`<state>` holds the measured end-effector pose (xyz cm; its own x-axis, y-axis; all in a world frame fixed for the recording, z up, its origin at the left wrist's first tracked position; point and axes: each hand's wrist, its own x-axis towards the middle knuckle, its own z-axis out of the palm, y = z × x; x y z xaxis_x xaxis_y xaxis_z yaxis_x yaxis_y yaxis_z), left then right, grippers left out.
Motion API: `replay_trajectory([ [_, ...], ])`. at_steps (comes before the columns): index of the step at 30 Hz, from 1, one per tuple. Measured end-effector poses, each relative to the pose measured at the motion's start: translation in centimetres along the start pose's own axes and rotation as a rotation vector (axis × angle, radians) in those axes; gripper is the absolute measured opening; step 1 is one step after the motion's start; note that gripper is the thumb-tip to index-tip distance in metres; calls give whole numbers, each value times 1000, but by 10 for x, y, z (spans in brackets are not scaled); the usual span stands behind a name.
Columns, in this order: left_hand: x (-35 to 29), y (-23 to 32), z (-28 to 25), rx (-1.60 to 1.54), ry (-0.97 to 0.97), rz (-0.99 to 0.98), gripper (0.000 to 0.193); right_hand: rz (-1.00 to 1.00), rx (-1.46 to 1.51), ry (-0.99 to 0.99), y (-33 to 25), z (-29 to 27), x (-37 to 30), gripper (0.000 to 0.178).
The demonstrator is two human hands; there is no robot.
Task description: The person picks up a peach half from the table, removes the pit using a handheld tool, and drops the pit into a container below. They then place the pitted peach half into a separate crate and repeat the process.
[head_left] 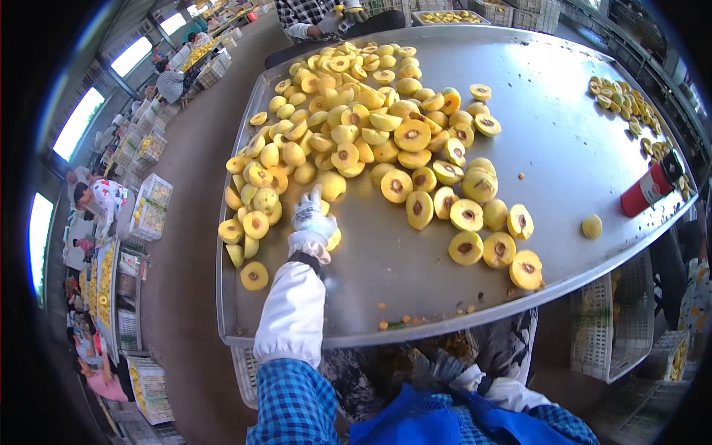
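A large heap of halved yellow peaches [348, 122], many with brown pit hollows showing, covers the far left and middle of the metal table [371, 274]. My left hand [313, 215], in a white glove, reaches to the heap's near edge with its fingers stretched forward. Its fingertips are by a peach half [331, 185], and another peach half [334, 239] peeks out beside the palm. Whether it touches either is hard to see. My right hand [443, 368], in a greyish glove, is low by my lap below the table's near edge. Its fingers are too dark to make out.
Loose peach halves [498, 250] spread to the right of the heap. A red and black canister [651, 185] lies near the right edge, by a smaller pile of fruit pieces [624, 98]. Across the table sits a person with gloved hands [331, 22]. Crates [150, 208] stand at left.
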<state>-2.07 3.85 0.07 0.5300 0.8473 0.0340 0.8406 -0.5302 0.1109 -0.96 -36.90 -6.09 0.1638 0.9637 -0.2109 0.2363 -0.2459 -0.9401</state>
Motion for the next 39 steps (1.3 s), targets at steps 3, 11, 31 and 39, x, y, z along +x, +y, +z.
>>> replay_trajectory([
  [3, -37, 18, 9, -160, 17, 148, 51, -151, -20, 72, -1, 12, -6, 50],
  [11, -154, 49, -54, -1884, -306, -156, 28, -54, 215, 275, -60, -27, -46, 33],
  [31, -291, 112, -50, -2081, 85, -345, 31, -140, 26, 296, -94, -12, -12, 50],
  [39, -301, 113, -56, -2212, -183, -299, 38, 51, 297, -132, -103, -33, -30, 39],
])
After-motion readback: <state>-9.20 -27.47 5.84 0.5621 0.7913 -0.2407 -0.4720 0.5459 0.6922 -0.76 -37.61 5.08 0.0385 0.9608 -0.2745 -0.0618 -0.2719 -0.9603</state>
